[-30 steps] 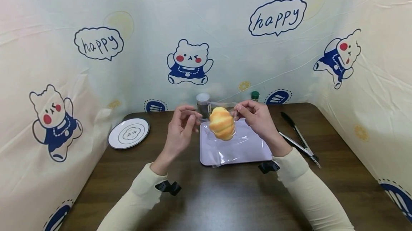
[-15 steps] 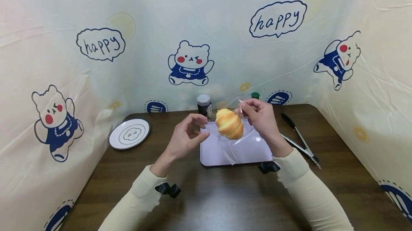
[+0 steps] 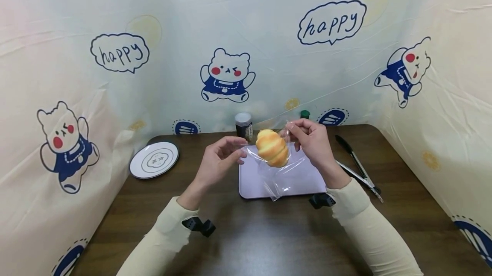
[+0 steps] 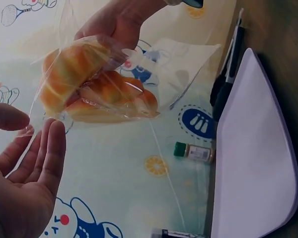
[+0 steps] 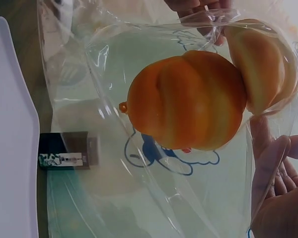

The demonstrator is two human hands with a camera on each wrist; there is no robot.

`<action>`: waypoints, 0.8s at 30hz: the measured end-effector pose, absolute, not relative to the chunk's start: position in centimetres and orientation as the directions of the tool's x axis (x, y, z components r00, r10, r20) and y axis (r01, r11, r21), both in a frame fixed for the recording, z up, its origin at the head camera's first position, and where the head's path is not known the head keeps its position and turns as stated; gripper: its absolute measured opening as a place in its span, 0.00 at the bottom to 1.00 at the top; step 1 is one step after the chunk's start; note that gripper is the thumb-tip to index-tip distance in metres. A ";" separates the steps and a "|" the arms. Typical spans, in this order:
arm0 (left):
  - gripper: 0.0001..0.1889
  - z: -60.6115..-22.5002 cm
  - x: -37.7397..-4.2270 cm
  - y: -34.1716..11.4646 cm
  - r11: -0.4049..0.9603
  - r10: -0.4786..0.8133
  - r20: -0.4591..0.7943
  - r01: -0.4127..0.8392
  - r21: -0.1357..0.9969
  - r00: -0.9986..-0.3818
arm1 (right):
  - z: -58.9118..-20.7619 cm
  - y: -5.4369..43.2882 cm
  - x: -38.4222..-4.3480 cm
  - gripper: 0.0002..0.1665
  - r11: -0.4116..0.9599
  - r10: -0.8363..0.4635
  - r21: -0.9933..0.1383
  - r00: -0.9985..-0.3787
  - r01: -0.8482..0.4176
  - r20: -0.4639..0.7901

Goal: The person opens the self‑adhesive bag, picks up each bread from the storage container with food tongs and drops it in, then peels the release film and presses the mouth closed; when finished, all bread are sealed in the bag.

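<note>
A clear plastic bag (image 3: 274, 184) hangs over the lilac tray (image 3: 300, 186), with two bread rolls inside. One golden, ridged roll (image 3: 272, 148) faces the head camera. The second roll (image 4: 79, 74) shows in the left wrist view, partly behind the shiny film. My left hand (image 3: 220, 160) pinches the bag's left edge between thumb and fingers. On the other side, my right hand (image 3: 313, 143) pinches the bag near its upper right edge. Both wrist views show the film stretched between the hands.
At the left stands a white plate (image 3: 140, 162). Black-tipped metal tongs (image 3: 359, 165) lie right of the tray. Behind the tray are a dark jar with a pale lid (image 3: 244, 124) and a green-capped bottle (image 3: 305, 114), against a printed cloth.
The bag and rolls have shifted slightly right. My left hand's thumb and fingers spread apart half a second ago and now come together on the bag's edge. My right hand keeps its grip.
</note>
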State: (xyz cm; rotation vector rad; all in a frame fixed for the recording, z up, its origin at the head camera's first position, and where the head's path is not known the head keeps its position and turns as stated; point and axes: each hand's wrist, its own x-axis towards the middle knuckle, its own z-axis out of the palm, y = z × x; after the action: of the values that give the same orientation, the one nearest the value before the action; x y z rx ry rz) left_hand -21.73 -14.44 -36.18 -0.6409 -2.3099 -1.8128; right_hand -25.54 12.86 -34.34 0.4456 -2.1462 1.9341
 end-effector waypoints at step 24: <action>0.16 -35.6 -22.4 -14.6 0.105 0.116 0.262 0.275 0.956 -0.958 | -35.2 13.1 -25.9 0.18 0.116 -0.268 -0.928 -0.911 -0.353 0.313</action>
State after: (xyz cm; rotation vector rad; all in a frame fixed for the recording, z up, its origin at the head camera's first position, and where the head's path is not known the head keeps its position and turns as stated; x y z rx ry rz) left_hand -22.36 -14.59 -35.59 -0.3990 -2.2418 -1.9849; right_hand -25.90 13.13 -35.24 0.6397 -2.2954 1.9414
